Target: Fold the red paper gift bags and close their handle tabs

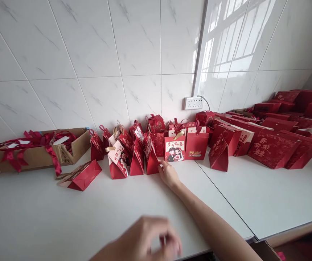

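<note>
My right hand (168, 174) reaches far across the white counter (36, 217). Its fingertips pinch the lower corner of a red triangular gift box (152, 159) at the front of a cluster of small red boxes. A small red bag with a cartoon couple (175, 149) stands just behind the hand. My left hand (145, 241) hovers low near the front edge, blurred, its fingers curled around something small that I cannot make out. Another triangular box with a cartoon couple (119, 161) stands to the left of the pinched one.
A cardboard box full of red ribbons (36, 148) sits at the left, with a red bag lying on its side (81, 175) in front of it. Flat red bags (275, 146) are stacked along the right. A wall socket (192, 103) is mounted on the tiles.
</note>
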{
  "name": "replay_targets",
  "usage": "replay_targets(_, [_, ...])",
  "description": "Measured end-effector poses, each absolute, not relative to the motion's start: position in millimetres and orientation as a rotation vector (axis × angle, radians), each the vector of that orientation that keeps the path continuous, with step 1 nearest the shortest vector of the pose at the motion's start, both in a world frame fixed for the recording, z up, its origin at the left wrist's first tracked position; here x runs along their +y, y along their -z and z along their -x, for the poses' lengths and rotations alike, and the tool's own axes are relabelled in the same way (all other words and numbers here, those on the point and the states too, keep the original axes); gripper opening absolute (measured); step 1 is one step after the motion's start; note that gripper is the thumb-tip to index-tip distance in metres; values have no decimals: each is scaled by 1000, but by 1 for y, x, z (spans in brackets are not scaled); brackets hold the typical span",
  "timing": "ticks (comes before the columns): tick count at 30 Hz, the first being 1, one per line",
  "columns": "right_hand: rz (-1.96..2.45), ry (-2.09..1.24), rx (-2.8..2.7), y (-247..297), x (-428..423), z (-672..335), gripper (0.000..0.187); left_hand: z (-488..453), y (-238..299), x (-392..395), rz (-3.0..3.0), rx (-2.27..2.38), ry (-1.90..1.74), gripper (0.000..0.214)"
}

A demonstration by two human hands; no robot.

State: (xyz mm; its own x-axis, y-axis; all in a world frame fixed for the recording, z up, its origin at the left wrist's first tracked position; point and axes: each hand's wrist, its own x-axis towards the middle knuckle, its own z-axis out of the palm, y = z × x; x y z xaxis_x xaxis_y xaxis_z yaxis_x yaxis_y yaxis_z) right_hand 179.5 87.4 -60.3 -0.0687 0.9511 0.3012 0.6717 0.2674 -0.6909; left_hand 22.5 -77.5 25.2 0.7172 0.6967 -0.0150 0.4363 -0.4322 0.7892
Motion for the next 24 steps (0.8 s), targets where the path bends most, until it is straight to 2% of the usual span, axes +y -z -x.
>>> replay_targets(1, [1488, -500, -1794, 61, 88, -182, 18, -28, -25, -59, -2097, 890, -543, 28])
replay_targets(5, [1497, -573, -1715, 65, 97, -199, 21, -27, 3, 7, -2184, 1072, -1564, 21])
replay_targets(7, [1462, -628, -1696, 65, 103, -210, 22, -14, 24, 25, -2199, 1090, -1702, 18])
replay_targets(10, [1318, -764, -1751, 62, 109, -225, 23, 4, 49, 35, -2291, 1091, -1712, 17])
replay_targets(17, [936, -1109, -1977, 45, 96, -229, 21, 1, 47, 28, -2099, 1144, -1797, 59])
replay_targets(19, [889, -1173, -2006, 42, 89, -224, 18, -2, 39, 23, -1945, 1077, -1710, 55])
replay_targets(21, [866, -1221, -2007, 37, 82, -219, 16, -2, 31, 18, -1802, 1040, -1603, 38])
replay_targets(24, [829, -1188, -1824, 28, 73, -215, 22, 0, 21, 14, -1734, 1029, -1506, 22])
